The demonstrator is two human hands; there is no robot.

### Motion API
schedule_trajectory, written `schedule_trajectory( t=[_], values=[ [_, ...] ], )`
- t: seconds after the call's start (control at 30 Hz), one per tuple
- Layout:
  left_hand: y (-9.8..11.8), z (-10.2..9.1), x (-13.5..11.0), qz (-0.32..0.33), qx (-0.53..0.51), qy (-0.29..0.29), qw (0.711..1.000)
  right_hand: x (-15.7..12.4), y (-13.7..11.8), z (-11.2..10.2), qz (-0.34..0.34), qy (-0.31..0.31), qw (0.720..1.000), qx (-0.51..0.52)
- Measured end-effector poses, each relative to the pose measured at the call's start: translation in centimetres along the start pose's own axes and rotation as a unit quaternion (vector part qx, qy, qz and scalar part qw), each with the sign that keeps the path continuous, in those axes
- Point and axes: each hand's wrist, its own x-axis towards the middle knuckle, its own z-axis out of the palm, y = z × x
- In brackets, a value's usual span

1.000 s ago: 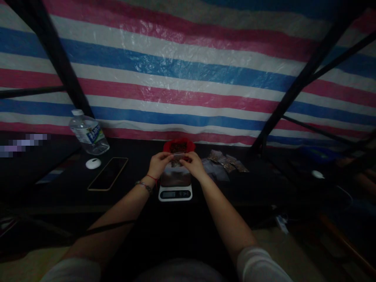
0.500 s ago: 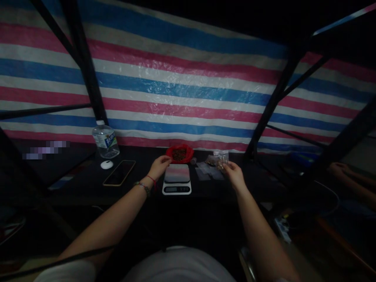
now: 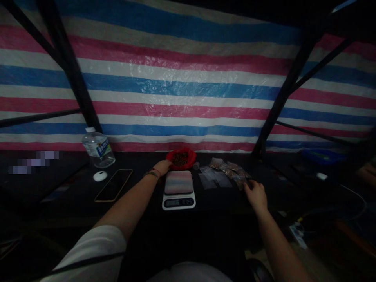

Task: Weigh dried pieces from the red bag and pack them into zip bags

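Note:
A white kitchen scale [image 3: 179,190] stands on the dark table in front of me. Behind it a red bag [image 3: 181,158] lies open, filled with small brown bits. My left hand [image 3: 163,167] rests at the bag's left edge with its fingers curled; whether they grip it is unclear. Several small clear bags [image 3: 227,170], some filled with brown bits, lie to the right of the scale. My right hand [image 3: 255,193] sits at the right end of that row, fingers bent down on a filled small bag [image 3: 241,181].
A water bottle [image 3: 98,147], a white round object [image 3: 100,176] and a phone [image 3: 113,185] lie at the left of the table. Black metal bars cross in front of a striped tarp wall [image 3: 188,90]. Another person's arm [image 3: 367,172] shows at the far right.
Both hands left the small bag they held over the scale. The right hand carried a filled bag rightward to the row; the left hand moved to the red bag.

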Motion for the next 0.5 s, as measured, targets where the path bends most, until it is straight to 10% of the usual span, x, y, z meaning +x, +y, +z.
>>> schedule_trajectory(
  t=[0.27, 0.5],
  values=[
    [-4.3, -2.8, -5.0, -0.111, 0.082, -0.043, 0.990, -1.7, -2.9, -1.6, 0.003, 0.035, 0.999, -0.014],
    [-1.7, -4.5, -14.2, -0.064, 0.090, -0.034, 0.993, -0.2, -14.6, -0.6, -0.360, -0.104, 0.926, 0.035]
  ],
)
